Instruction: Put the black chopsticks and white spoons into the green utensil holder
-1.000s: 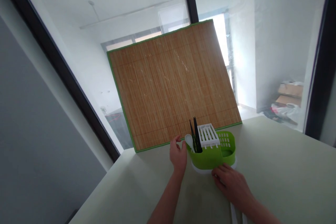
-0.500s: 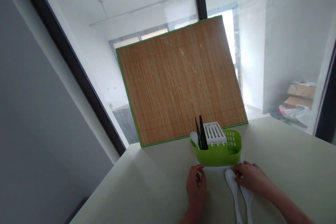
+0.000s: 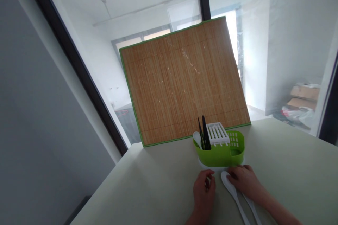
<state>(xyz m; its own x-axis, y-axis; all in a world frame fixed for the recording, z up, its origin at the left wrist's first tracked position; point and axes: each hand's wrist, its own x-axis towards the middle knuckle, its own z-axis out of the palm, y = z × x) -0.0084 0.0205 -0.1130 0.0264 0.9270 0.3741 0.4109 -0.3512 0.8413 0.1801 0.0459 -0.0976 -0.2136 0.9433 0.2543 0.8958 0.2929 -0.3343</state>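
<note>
resting on white spoons, right hand grips nothing; left hand curled, empty.

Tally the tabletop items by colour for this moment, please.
White: 4 – two spoons on the table, one spoon in the caddy, slotted insert
Green: 1 – caddy
Black: 1 – bundle of black utensils; single pieces cannot be told apart
Tan with green edging: 1 – bamboo mat
Total: 7

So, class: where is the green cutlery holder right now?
In the head view the green holder stands on the table, lower centre-right, in front of the bamboo mat, just beyond both hands and the white spoons.
</note>
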